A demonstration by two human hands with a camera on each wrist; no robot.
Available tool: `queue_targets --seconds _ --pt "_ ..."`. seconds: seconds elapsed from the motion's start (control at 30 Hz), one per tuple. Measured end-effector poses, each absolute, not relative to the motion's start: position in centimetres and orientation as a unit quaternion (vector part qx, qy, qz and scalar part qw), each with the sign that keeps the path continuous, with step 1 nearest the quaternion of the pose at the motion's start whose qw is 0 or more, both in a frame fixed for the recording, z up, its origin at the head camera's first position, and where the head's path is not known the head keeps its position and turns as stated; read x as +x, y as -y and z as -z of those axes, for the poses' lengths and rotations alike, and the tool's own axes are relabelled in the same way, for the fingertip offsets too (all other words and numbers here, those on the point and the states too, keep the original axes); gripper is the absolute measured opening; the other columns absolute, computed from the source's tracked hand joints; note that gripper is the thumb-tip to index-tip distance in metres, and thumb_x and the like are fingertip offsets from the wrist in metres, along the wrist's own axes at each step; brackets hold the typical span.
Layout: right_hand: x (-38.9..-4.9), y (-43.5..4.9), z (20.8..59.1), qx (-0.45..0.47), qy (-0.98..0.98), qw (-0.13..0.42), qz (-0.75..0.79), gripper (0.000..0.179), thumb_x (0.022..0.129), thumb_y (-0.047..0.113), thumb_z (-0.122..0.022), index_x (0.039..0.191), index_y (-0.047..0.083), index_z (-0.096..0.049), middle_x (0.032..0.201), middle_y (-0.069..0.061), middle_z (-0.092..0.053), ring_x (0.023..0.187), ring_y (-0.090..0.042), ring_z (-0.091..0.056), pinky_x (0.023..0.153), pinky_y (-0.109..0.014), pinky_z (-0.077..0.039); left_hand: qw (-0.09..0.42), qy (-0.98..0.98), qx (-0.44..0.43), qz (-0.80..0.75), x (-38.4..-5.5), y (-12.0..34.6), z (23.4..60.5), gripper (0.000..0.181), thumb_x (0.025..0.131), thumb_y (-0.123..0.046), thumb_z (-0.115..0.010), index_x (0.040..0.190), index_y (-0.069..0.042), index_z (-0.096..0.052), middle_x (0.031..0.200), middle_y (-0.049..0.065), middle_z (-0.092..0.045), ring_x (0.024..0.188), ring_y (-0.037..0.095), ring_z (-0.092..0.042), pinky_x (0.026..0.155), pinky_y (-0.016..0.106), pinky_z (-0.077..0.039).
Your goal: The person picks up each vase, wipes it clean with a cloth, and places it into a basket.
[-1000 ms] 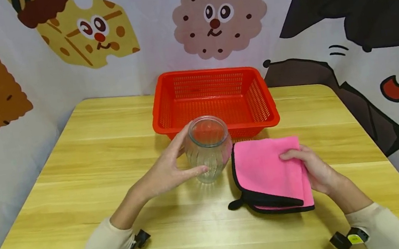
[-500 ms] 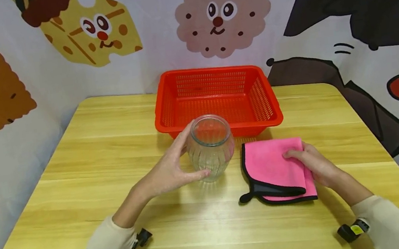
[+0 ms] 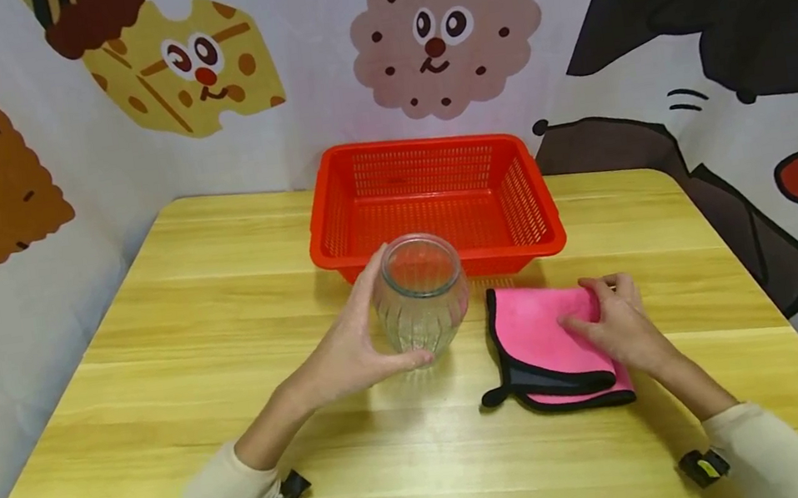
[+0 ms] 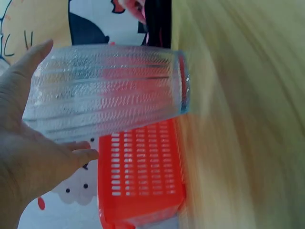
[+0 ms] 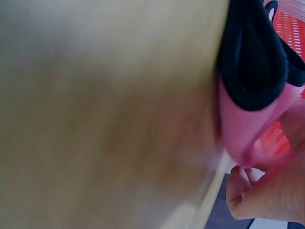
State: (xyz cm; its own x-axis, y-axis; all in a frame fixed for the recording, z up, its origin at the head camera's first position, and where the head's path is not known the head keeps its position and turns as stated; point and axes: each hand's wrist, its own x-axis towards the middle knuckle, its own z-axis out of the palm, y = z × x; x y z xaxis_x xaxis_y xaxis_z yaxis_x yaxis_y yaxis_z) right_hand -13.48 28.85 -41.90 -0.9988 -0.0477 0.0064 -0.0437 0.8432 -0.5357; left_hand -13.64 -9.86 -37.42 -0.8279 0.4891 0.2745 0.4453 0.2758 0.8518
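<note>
A clear ribbed glass jar [image 3: 424,321] stands upright on the table near the middle of the head view. My left hand [image 3: 351,344] holds it from the left, thumb low in front and fingers behind. The left wrist view shows the jar [image 4: 109,90] sideways, its base at the table. To the right lies a folded pink cloth [image 3: 538,327] with black edging and a small black loop. My right hand [image 3: 625,328] pinches its right side between thumb and fingers. In the right wrist view, curled fingers [image 5: 240,183] are at the fold of the cloth [image 5: 243,126].
A red perforated plastic basket [image 3: 439,265] stands behind the jar, nothing visible inside. The wooden table [image 3: 181,378] extends to both sides and in front. A cloth backdrop [image 3: 314,66] with cartoon figures hangs beyond its back edge.
The cloth has moved slightly right and its front edge has come to lie lower on the table. My right hand has shifted its fingers onto the cloth's upper right part. The jar stays put.
</note>
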Motion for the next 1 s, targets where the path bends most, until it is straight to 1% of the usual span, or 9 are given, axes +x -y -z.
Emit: queue_targets --seconds 0.1,0.27,0.37,0.5,0.6,0.7,0.77,0.87,1.0 --pt "-13.4 -29.0 41.6 -0.043 -0.97 -0.029 0.239 0.062 0.083 0.023 -0.086 0.125 -0.013 -0.058 0.121 -0.029 -0.038 0.113 -0.046 -0.035 0.082 -0.053 -0.037 0.013 -0.801 0.28 -0.529 -13.4 9.2 37.7 0.131 0.073 -0.028 -0.095 0.163 -0.033 0.0 0.167 -0.003 -0.015 0.15 0.019 -0.019 0.115 0.061 -0.025" --pt "-13.3 -28.2 41.5 -0.108 -0.973 -0.07 0.19 0.031 0.08 0.013 -0.087 0.102 -0.002 -0.07 0.105 -0.017 -0.056 0.095 -0.035 -0.05 0.075 -0.048 -0.049 0.013 -0.796 0.268 -0.542 -13.2 8.9 38.2 0.131 0.074 -0.02 -0.095 0.162 -0.032 0.002 0.161 0.005 -0.028 0.145 0.026 -0.03 0.112 0.06 -0.032" --pt "-13.0 -27.7 41.8 -0.14 -0.974 -0.072 0.164 0.021 0.085 0.009 -0.081 0.101 -0.001 -0.074 0.105 -0.016 -0.06 0.095 -0.034 -0.053 0.079 -0.051 -0.053 0.009 -0.792 0.267 -0.549 -13.2 8.8 38.4 0.129 0.074 -0.017 -0.094 0.162 -0.034 -0.001 0.159 0.005 -0.032 0.144 0.026 -0.032 0.113 0.059 -0.032" --pt "-12.8 -27.6 41.7 -0.133 -0.976 -0.059 0.159 0.021 0.088 0.01 -0.078 0.106 -0.001 -0.074 0.11 -0.016 -0.06 0.101 -0.035 -0.053 0.084 -0.054 -0.053 0.001 -0.792 0.266 -0.549 -13.2 8.7 38.5 0.128 0.074 -0.017 -0.094 0.161 -0.035 -0.002 0.158 0.004 -0.033 0.144 0.025 -0.032 0.113 0.06 -0.03" --pt "-12.9 -27.8 41.0 -0.141 -0.974 -0.066 0.165 0.018 0.087 0.01 -0.078 0.102 0.001 -0.075 0.103 -0.012 -0.063 0.093 -0.03 -0.058 0.077 -0.049 -0.056 -0.003 -0.793 0.267 -0.548 -13.2 8.6 38.6 0.128 0.074 -0.017 -0.094 0.162 -0.035 -0.002 0.159 0.003 -0.032 0.145 0.023 -0.031 0.113 0.06 -0.029" --pt "-13.3 -28.2 39.5 -0.184 -0.958 -0.133 0.176 0.012 0.083 0.007 -0.08 0.093 0.005 -0.074 0.085 -0.004 -0.063 0.077 -0.023 -0.059 0.058 -0.037 -0.055 -0.003 -0.793 0.267 -0.547 -13.0 8.5 38.8 0.128 0.074 -0.017 -0.094 0.162 -0.034 -0.002 0.16 0.004 -0.03 0.146 0.023 -0.028 0.115 0.059 -0.026" --pt "-14.0 -28.3 38.3 -0.218 -0.939 -0.193 0.182 0.012 0.08 0.005 -0.081 0.089 0.005 -0.073 0.08 -0.002 -0.062 0.075 -0.021 -0.058 0.056 -0.035 -0.052 0.0 -0.795 0.263 -0.546 -12.9 8.5 38.8 0.128 0.074 -0.018 -0.094 0.161 -0.034 -0.002 0.16 0.004 -0.03 0.146 0.023 -0.028 0.115 0.06 -0.026" --pt "-15.5 -28.4 36.5 -0.245 -0.922 -0.234 0.187 0.022 0.082 0.009 -0.08 0.1 0.0 -0.072 0.097 -0.009 -0.063 0.094 -0.029 -0.058 0.072 -0.045 -0.055 0.004 -0.797 0.255 -0.548 -12.9 8.6 38.8 0.127 0.074 -0.019 -0.094 0.161 -0.036 -0.003 0.159 0.003 -0.032 0.146 0.023 -0.029 0.114 0.061 -0.027" --pt "-17.7 -28.3 35.1 -0.213 -0.944 -0.157 0.197 0.059 0.092 0.027 -0.075 0.14 -0.002 -0.056 0.146 -0.019 -0.048 0.134 -0.041 -0.041 0.101 -0.068 -0.04 -0.002 -0.793 0.256 -0.553 -13.0 8.6 38.7 0.126 0.074 -0.018 -0.094 0.161 -0.036 -0.005 0.158 0.002 -0.034 0.145 0.022 -0.031 0.114 0.06 -0.028"
